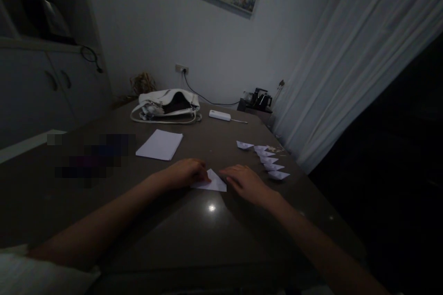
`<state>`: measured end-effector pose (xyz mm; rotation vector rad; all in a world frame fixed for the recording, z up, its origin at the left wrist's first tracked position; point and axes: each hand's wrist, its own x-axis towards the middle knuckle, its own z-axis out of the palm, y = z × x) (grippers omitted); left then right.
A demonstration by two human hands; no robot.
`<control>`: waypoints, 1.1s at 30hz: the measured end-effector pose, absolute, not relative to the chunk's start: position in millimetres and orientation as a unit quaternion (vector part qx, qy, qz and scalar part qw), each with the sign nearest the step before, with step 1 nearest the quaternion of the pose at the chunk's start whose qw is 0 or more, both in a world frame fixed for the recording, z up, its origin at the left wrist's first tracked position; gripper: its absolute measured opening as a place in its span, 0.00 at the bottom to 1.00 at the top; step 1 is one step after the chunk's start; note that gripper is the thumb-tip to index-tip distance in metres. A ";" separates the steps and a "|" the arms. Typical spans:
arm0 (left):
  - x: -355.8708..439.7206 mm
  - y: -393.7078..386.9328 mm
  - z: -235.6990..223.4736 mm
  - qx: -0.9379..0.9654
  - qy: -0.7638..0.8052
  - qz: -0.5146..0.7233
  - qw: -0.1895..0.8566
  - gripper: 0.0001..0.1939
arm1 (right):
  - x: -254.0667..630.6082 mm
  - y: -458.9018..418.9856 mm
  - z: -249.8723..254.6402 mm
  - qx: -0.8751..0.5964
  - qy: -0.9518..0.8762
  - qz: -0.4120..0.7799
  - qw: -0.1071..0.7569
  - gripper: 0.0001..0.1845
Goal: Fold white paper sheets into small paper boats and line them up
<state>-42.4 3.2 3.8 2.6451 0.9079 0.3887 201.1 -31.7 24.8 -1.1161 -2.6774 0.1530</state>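
Observation:
A folded piece of white paper (215, 181), triangular with its peak pointing away from me, lies flat on the dark table. My left hand (190, 173) has its fingers curled over the paper's left side, the thumb resting on it; that side is partly hidden. Just right of the paper is my right hand (246, 185), its fingers stretched out toward the peak and nothing in its grasp. Several small folded paper boats (272, 167) stand in a row beyond my right hand. A stack of white paper sheets (159, 144) lies past my left hand.
At the table's (166, 239) far end sit a white handbag (169, 97), gaping, and a white device (219, 115) with a strap. A pixelated patch covers the left part of the table. A white curtain (325, 55) hangs at the right, near a black kettle (265, 100).

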 end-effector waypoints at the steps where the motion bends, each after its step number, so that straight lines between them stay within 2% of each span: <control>1: -42.1 2.7 4.0 0.924 0.317 0.140 0.161 0.11 | 195.3 -33.1 22.7 -0.376 -0.920 0.053 0.101 0.19; 4: -40.0 0.9 5.9 0.922 0.317 0.148 0.164 0.11 | 177.8 -34.1 16.0 -0.382 -0.921 0.032 0.064 0.21; 11: -38.3 2.9 3.3 0.916 0.332 0.141 0.173 0.12 | 155.7 -32.2 11.9 -0.443 -0.896 -0.016 0.040 0.22; 24: -39.2 4.3 4.2 0.916 0.339 0.133 0.170 0.13 | 199.7 -85.6 13.7 -0.490 -0.871 -0.033 0.009 0.23; 28: -43.3 6.6 3.0 0.913 0.315 0.138 0.219 0.15 | 207.6 -84.9 23.9 -0.485 -0.874 -0.011 0.030 0.22; 33: -45.7 6.8 4.9 0.880 0.340 0.154 0.295 0.15 | 198.7 -53.0 36.8 -0.415 -0.901 0.036 0.118 0.17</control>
